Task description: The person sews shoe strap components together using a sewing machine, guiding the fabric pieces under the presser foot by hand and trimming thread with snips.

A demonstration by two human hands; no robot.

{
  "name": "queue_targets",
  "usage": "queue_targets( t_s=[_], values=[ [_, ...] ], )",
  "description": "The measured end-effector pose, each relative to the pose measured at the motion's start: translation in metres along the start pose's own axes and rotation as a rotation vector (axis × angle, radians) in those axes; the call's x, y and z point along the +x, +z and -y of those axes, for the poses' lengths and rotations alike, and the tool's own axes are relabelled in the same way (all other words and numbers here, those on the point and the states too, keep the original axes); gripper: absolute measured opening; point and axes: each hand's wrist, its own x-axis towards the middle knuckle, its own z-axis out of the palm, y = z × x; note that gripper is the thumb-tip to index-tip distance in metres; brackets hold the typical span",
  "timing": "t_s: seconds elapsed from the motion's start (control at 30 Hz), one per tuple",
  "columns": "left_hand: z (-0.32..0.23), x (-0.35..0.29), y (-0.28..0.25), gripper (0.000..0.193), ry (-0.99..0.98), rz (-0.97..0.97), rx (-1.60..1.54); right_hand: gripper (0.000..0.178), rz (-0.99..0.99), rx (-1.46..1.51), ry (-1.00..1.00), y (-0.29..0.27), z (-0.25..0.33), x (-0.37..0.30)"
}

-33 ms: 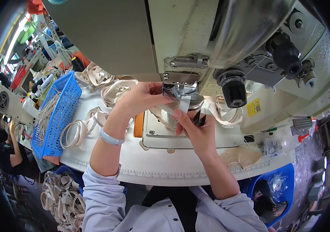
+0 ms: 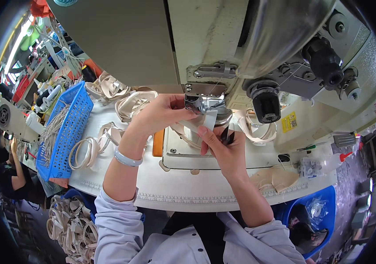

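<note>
From my remote seat on the head view, I find the pale strip (image 2: 195, 125) near the centre of the dial, slanting out below the sewing machine (image 2: 207, 48) that fills twelve o'clock. The right hand (image 2: 224, 147), toward four, pinches the strip's near side between thumb and fingers, with a dark pointed tool (image 2: 225, 133) lodged in the same grip. The left hand (image 2: 163, 113), toward ten, reaches up to the metal guard (image 2: 192, 104); whether its fingertips are together on the strip, I cannot tell. To do this well, I'd want the strip flat and lightly tensioned, fingertips clear of the needle area, and the tool's point turned away from the material. The guard hides the left fingertips, the needle tip is too small to make out, and the machine's top is cut off.
</note>
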Motion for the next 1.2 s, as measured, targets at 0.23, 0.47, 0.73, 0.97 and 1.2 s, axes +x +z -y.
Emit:
queue_targets(
  t_s=[0.23,0.47,0.73,0.97,1.2],
  values=[
    [0.030,0.011,-0.002,0.020,0.148,0.143,-0.334,0.006,-0.245,-0.191,-0.162,-0.002,-0.004,-0.012],
    [0.025,0.006,-0.001,0.021,0.122,0.116,-0.402,0.017,-0.109,-0.743,-0.658,-0.016,0.011,-0.009],
    [0.026,0.005,0.005,0.023,0.112,0.023,-0.456,0.019,-0.274,-0.823,-0.626,-0.031,0.016,0.001],
    [0.021,0.006,0.005,0.023,0.082,0.005,-0.414,0.023,-0.157,-0.189,-0.066,-0.048,0.010,0.012],
    [0.028,0.006,0.005,0.020,0.098,0.001,-0.422,0.043,0.091,-1.054,-0.935,-0.036,0.021,0.011]
  ],
)
